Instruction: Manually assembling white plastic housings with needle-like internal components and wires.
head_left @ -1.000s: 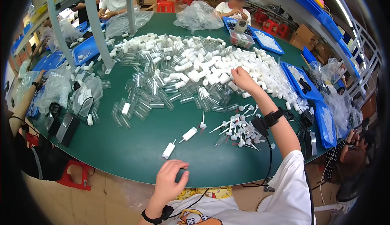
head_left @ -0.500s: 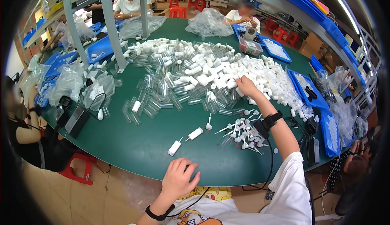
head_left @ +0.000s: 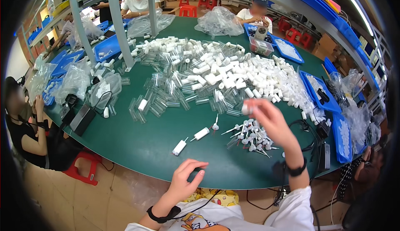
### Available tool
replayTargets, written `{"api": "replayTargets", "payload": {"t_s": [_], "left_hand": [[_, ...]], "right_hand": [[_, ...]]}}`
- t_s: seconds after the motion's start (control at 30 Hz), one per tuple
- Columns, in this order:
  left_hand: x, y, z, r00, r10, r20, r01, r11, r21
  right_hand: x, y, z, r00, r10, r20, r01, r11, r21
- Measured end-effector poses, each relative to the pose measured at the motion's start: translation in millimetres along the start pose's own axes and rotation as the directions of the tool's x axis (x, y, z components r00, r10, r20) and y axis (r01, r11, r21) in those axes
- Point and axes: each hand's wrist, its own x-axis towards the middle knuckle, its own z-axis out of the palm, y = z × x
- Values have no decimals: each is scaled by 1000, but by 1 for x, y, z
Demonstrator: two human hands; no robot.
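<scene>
A short white plastic cylinder [head_left: 246,109] is pinched in the fingers of my right hand [head_left: 268,120], held above the table and slightly blurred. My left hand [head_left: 186,177] hovers at the table's near edge, thumb and fingers apart, holding nothing. Beyond my left hand lie two white cylinders with thin stems, one on the left [head_left: 180,147] and one on the right [head_left: 201,134]. A single stemmed white disc [head_left: 215,125] rests just past them. Under and beside my right hand is a heap of stemmed white discs [head_left: 250,137].
A large pile of white cylinders [head_left: 233,73] and clear tubes [head_left: 160,101] covers the green table's [head_left: 137,147] middle. Blue trays [head_left: 318,91] line the right side. Grey shelf posts [head_left: 118,26] rise at left. Black adapters [head_left: 82,120] and cables lie on both sides. Other people sit around the table.
My right hand has pulled back from the pile toward me, now with a white cylinder in its fingers. My left hand has shifted little, its thumb and fingers still apart.
</scene>
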Motion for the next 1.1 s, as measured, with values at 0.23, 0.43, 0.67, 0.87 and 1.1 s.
{"api": "replayTargets", "payload": {"t_s": [0.23, 0.43, 0.67, 0.87, 1.1], "left_hand": [[7, 0, 36, 966, 3, 258, 172, 738, -653], [-15, -10, 50, 898, -199, 393, 433, 559, -707], [-23, -10, 52, 925, -151, 348, 369, 567, -737], [-20, -11, 51, 973, -85, 214, 219, 630, -745], [-21, -15, 52, 963, -116, 242, 261, 610, -748]], "right_hand": [[-116, -56, 45, 970, -146, 197, 148, 989, 2], [-157, -30, 88, 999, -18, 48, 10, 986, 169], [-170, -10, 94, 996, 4, -84, 31, 916, 401], [-180, 0, 95, 951, 167, -261, -18, 870, 492], [-174, 6, 94, 970, 102, -220, 14, 882, 471]]}}
